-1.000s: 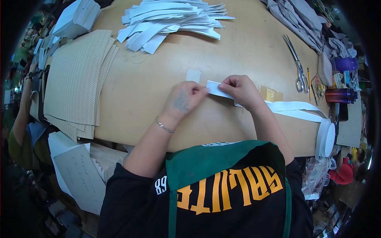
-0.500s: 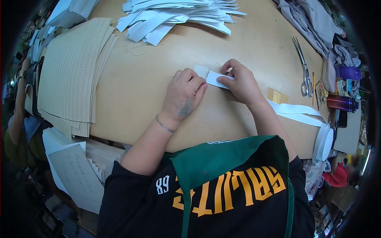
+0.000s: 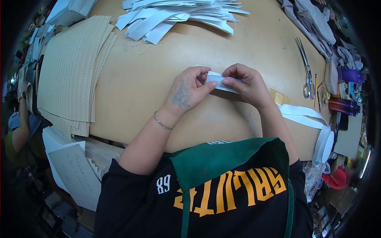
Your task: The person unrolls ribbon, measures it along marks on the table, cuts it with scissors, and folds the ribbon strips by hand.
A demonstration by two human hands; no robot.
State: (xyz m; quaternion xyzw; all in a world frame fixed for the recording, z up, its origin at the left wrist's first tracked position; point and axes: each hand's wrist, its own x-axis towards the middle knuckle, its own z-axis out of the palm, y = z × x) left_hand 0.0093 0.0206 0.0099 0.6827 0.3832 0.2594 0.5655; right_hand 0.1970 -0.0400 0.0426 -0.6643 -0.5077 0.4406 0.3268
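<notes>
Between my two hands is the end of a white strip (image 3: 221, 82), flat and band-like. My left hand (image 3: 185, 90) pinches its left end, thumb on top. My right hand (image 3: 247, 84) grips it a little further right, with thumb and fingers closed on it. Past my right forearm, a white strip (image 3: 301, 113) runs to a white roll (image 3: 323, 146) at the table's right edge; my arm hides whether the two pieces join. A small pale piece behind my left fingers is mostly covered.
A pile of white strips (image 3: 180, 18) lies at the back, with woven-pattern sheets (image 3: 71, 71) on the left. Scissors (image 3: 304, 69), a pencil (image 3: 316, 89) and a brown tape piece (image 3: 279, 97) are at the right. A dark bottle (image 3: 343, 106) stands beyond. Other people are at both sides.
My left hand has moved from pressing by the pale piece on the table to pinching the strip's end. My right hand has shifted slightly right, and the strip appears turned or lifted.
</notes>
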